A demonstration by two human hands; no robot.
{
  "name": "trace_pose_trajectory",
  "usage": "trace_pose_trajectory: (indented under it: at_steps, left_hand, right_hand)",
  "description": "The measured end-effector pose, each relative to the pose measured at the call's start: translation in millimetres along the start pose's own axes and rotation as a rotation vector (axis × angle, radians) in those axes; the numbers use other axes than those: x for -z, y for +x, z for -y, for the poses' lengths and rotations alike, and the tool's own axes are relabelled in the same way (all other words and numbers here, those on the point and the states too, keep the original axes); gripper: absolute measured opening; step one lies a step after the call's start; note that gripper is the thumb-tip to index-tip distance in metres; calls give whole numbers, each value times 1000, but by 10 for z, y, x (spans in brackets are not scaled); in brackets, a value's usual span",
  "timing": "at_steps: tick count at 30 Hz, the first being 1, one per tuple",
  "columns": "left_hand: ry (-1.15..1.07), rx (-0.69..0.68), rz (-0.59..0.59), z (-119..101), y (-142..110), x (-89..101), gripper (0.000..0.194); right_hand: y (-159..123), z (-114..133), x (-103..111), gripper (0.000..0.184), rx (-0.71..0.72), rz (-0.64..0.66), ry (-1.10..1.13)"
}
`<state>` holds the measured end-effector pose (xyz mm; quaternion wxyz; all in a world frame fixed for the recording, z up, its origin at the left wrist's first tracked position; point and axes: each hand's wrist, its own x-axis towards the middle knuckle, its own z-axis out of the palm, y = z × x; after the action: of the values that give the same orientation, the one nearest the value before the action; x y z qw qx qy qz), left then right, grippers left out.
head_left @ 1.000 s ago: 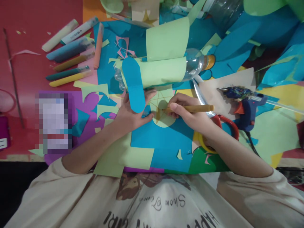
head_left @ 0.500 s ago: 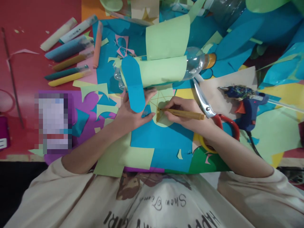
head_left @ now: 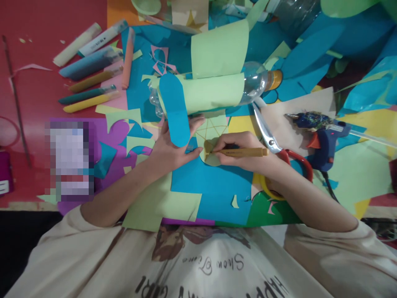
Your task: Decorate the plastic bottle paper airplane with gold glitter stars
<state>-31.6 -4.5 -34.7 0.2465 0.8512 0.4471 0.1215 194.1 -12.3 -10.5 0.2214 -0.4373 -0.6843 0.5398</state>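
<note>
My right hand [head_left: 245,153] is closed around a mustard-yellow marker [head_left: 248,152], its tip on a light green paper piece [head_left: 214,126]. Lines crossing in a pattern are drawn on that paper, with a coloured-in patch near its rounded lower end. My left hand [head_left: 176,145] lies flat at the left edge of the paper, fingers spread and partly hidden under a blue rounded paper strip [head_left: 175,109]. That strip sticks out from a clear plastic bottle [head_left: 254,80] wrapped in light green paper and lying on its side, just beyond both hands.
Red-handled scissors [head_left: 297,163] lie open beside my right forearm. A blue glue gun [head_left: 325,145] rests at the right. Several markers [head_left: 89,62] are spread at the upper left, above a blurred phone [head_left: 71,161]. Paper scraps cover much of the table.
The marker tip has shifted slightly down and right on the green paper, and the marker lies more level. The coloured patch looks fuller. My left hand has stayed put.
</note>
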Motion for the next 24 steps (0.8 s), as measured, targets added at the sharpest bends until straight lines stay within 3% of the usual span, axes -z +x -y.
trace_pose_trajectory:
  at_steps: [7, 13, 19, 24]
  left_hand:
    - [-6, 22, 16, -8, 7, -4, 59]
    - [-11, 21, 5, -9, 6, -7, 59]
    - [-2, 37, 31, -18, 6, 2, 61]
    - [-4, 36, 46, -33, 12, 25, 60]
  right_hand:
    - [31, -45, -21, 13, 15, -102, -5]
    - [12, -20, -18, 12, -1, -13, -3]
    - [42, -42, 7, 14, -2, -133, 45]
    - [47, -54, -6, 13, 4, -124, 28]
